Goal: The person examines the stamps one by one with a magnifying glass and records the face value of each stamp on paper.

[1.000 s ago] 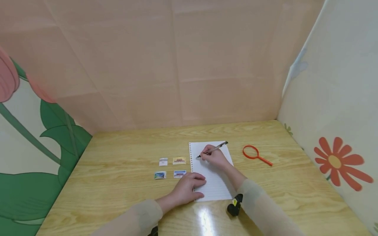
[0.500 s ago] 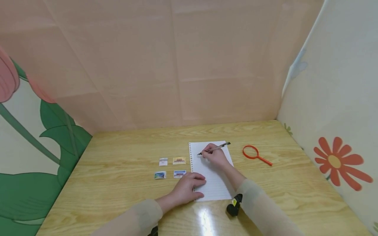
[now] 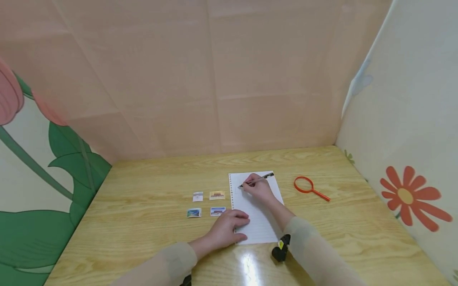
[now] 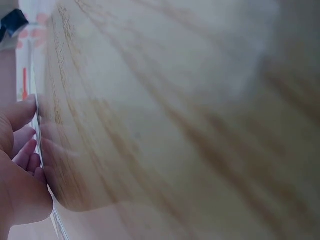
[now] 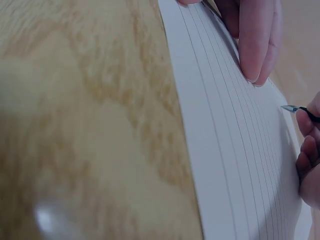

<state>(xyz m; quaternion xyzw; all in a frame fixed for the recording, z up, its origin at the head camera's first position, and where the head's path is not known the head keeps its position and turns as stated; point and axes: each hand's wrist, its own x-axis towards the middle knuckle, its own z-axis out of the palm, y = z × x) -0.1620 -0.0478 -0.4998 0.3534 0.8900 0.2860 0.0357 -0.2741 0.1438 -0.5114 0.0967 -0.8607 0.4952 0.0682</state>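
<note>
My right hand pinches a pen with a grey barrel and dark ends. The pen slants, its tip close over the upper left part of a lined, hole-punched sheet of paper. In the right wrist view the pen tip shows beside curled fingers. My left hand rests on the sheet's lower left edge, fingers and thumb spread. The left wrist view has the left hand low at its left side, against the paper edge. Left of the sheet lie several small stamp-like pictures.
A red magnifying glass lies right of the paper on the wooden table. A black device is on the right wrist. A plain pinkish wall sheet stands behind, with flower-patterned sheets at both sides.
The pen tip has moved slightly up the paper, and the pen's rear end has swung a little. My right hand and forearm have shifted slightly left. The left hand stays in place.
</note>
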